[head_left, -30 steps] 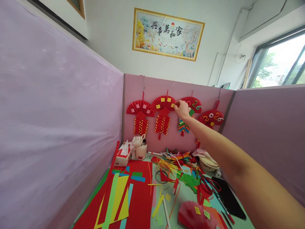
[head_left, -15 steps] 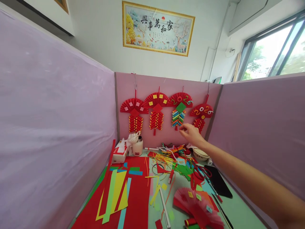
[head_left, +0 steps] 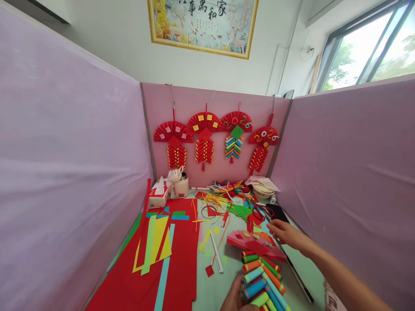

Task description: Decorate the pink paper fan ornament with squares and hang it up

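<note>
Colourful rolled-paper firecrackers (head_left: 254, 288), banded at the ends, form a slanting double row at the bottom. My left hand (head_left: 235, 297), partly cut off by the lower edge, is closed on their left side. Above the rolls and joined to them in view is a pleated red and pink paper fan (head_left: 256, 244) with small paper squares on it. My right hand (head_left: 287, 233) is over the fan's right side, fingers pressed together; what they pinch, if anything, cannot be made out. Red-handled scissors (head_left: 264, 213) lie just beyond that hand.
Four-part clutter aside, large red paper sheets (head_left: 181, 272) and coloured strips cover the left. A white pen-like stick (head_left: 216, 252) lies mid-table. Tissue box (head_left: 158, 194), jar (head_left: 181, 186) and bowl (head_left: 263, 191) stand at the back. Several fan ornaments (head_left: 205, 125) hang on the pink partition.
My right hand has come down from beside the hanging ornaments to the fan on the table. My left hand has come into view on the paper rolls, which now show more fully. The view has tilted down.
</note>
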`<state>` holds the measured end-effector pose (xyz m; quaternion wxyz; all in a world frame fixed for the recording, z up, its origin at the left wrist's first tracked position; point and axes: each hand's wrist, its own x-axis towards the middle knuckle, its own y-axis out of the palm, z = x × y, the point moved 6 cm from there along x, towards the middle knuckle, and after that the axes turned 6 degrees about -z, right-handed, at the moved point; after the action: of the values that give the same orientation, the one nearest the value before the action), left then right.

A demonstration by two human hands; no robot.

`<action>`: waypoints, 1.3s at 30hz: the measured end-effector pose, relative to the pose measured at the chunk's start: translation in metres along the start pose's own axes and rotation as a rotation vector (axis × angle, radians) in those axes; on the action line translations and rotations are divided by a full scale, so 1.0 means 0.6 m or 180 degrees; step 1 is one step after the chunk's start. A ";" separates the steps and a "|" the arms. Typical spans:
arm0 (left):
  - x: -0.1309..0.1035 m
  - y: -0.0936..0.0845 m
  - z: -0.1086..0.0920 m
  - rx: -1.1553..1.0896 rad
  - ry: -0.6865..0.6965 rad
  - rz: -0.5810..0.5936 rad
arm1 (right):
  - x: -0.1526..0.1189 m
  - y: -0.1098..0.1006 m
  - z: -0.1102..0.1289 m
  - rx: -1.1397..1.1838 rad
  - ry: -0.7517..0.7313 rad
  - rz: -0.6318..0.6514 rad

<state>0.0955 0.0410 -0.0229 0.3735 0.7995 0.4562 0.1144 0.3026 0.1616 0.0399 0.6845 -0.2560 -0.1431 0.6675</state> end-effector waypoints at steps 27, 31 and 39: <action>-0.141 0.024 -0.046 0.0952 0.0096 0.0514 | -0.128 0.088 -0.009 0.3023 0.1183 0.1073; -0.132 -0.002 -0.042 0.1083 0.0092 0.0328 | -0.099 0.082 0.016 0.2930 0.0859 0.0872; -0.084 -0.033 -0.128 0.1182 0.0268 0.0411 | -0.068 0.065 0.094 0.2704 0.0383 0.0872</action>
<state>0.0145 0.0442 0.0245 0.1920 0.8768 0.4325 0.0854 0.2370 0.1293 0.0714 0.6413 -0.0073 0.2189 0.7354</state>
